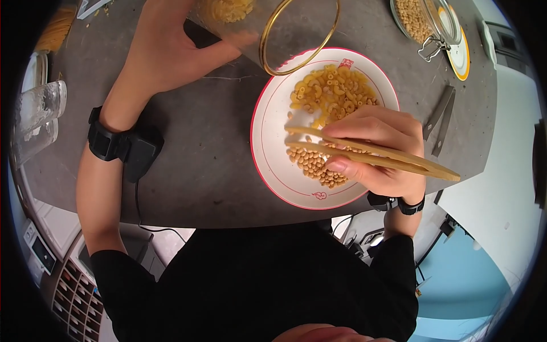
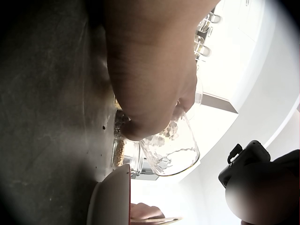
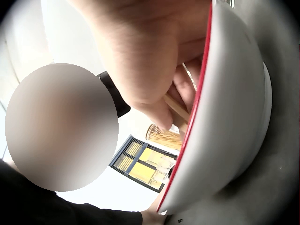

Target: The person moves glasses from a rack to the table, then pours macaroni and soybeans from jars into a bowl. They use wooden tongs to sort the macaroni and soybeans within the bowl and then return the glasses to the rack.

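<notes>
My left hand (image 1: 165, 60) grips a clear glass jar (image 1: 253, 48) with a gold rim, tilted so its mouth overlaps the far left edge of the bowl in the head view. Some yellow macaroni (image 1: 231, 10) is inside the jar. Between thumb and fingers, my right hand (image 1: 393, 128) holds wooden tongs (image 1: 413, 162), their tips slightly apart over the bowl. That white bowl (image 1: 266, 142) has a red rim. Macaroni (image 1: 342, 85) fills its far part and tan beans (image 1: 316, 165) its near part; the right hand hides some of both.
At the back right stands a clip-top glass jar (image 1: 413, 20) of tan beans, beside a yellow-edged white lid or plate (image 1: 458, 54). A grey metal tool (image 1: 441, 119) lies right of the bowl. Clear glasses (image 1: 43, 108) are at the far left, near long thin sticks (image 1: 56, 28).
</notes>
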Tool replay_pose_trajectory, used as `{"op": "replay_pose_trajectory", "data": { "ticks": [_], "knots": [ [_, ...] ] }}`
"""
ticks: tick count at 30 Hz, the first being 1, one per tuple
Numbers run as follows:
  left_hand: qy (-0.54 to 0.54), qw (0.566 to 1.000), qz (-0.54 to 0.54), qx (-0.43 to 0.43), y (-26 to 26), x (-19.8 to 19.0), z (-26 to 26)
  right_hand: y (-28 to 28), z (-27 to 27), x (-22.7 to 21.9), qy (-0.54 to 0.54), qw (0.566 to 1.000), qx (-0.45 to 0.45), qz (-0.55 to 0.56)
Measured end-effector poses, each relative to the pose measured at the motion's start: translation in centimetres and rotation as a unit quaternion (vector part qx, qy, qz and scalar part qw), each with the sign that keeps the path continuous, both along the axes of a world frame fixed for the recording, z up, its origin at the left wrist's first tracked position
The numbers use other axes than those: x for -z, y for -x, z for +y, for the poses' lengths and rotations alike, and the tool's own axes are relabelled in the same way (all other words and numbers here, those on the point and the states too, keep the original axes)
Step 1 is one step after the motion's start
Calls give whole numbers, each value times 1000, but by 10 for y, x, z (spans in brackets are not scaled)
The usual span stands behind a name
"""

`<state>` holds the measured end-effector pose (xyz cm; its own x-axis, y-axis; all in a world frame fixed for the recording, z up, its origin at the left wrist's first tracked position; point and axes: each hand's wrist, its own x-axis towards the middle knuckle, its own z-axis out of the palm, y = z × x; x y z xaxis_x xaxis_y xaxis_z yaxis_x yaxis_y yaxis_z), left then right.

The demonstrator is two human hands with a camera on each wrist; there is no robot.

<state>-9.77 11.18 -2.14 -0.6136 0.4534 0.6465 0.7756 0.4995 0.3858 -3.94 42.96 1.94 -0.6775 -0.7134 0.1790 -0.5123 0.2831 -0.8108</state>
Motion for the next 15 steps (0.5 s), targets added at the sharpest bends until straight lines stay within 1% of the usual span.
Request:
{"op": "replay_pose_trajectory", "data": {
  "ticks": [2, 4, 5, 7, 8, 10, 12, 14, 15],
  "knots": [
    [-18, 1000, 12, 14, 1, 0, 0, 2, 4, -1, -2, 1000, -17, -15],
    [26, 999, -12, -25, -4, -4, -1, 4, 8, -1, 6, 999, -33, -11],
    [27, 999, -13, -24, -2, -2, -1, 4, 9, 0, 7, 999, -33, -11],
    [-19, 1000, 17, 17, 3, 3, 0, 4, 12, -2, 37, 999, 28, 16],
    [-20, 1000, 17, 17, 1, 1, 1, 5, 15, -4, 36, 999, 28, 17],
    [18, 1000, -12, -11, -3, -5, 0, 9, 20, -12, 21, 998, 53, 19],
    [17, 1000, -8, -10, -3, -4, -1, 11, 24, -15, 9, 998, 55, 25],
    [13, 1000, -4, -4, -2, -2, 0, 12, 26, -15, 4, 997, 83, -1],
    [14, 1000, -7, -12, -3, 0, 0, 12, 28, -16, -1, 997, 78, -5]
  ]
}}
